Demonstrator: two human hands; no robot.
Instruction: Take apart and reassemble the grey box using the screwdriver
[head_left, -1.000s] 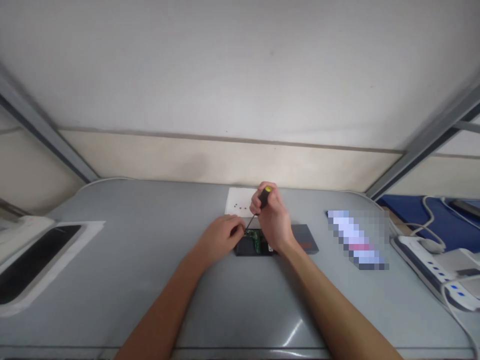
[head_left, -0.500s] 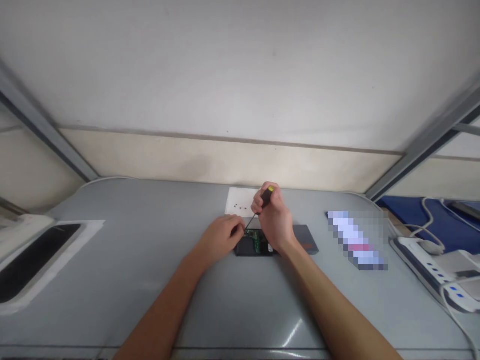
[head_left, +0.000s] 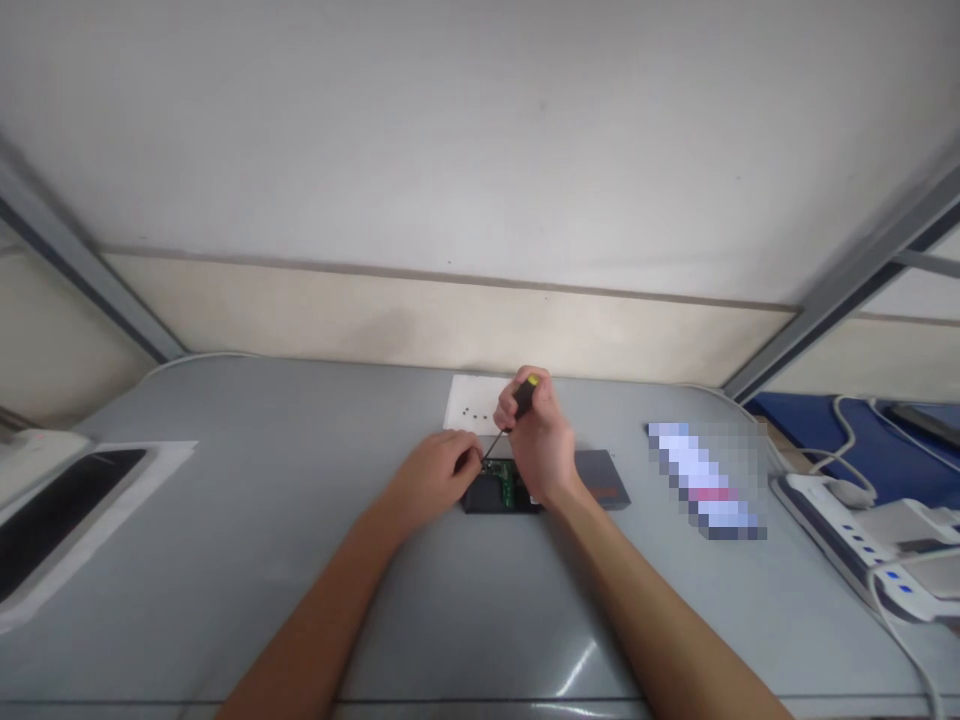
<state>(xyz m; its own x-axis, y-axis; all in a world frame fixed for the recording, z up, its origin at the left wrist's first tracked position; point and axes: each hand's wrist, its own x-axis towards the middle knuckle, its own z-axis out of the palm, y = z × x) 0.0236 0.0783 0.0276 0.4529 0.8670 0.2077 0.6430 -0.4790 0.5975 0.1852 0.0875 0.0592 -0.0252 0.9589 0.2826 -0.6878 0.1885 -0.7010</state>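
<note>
An opened black electronic device [head_left: 484,496] lies on the grey table, its green circuit board [head_left: 508,487] exposed. My right hand [head_left: 546,445] is wrapped around a screwdriver [head_left: 524,398] with a dark handle and a yellow end. The shaft slants down to the left and its tip reaches the device's upper left part. At that same corner, my left hand [head_left: 435,475] has its thumb and fingers closed on the casing; whether a small part is also between them is hidden. Several tiny dark screws [head_left: 475,416] rest on a white paper [head_left: 459,394] behind the device.
A dark flat box or cover [head_left: 604,478] lies right of the device, partly behind my right wrist. Farther right are a blurred-out phone-like item [head_left: 705,480] and a white power strip [head_left: 840,530] with cables. At left, a black-screened device [head_left: 67,510] lies on white paper.
The whole view has shifted slightly, so everything sits a little farther left. Both hands keep nearly the same pose, with the screwdriver tip still at the device's upper left.
</note>
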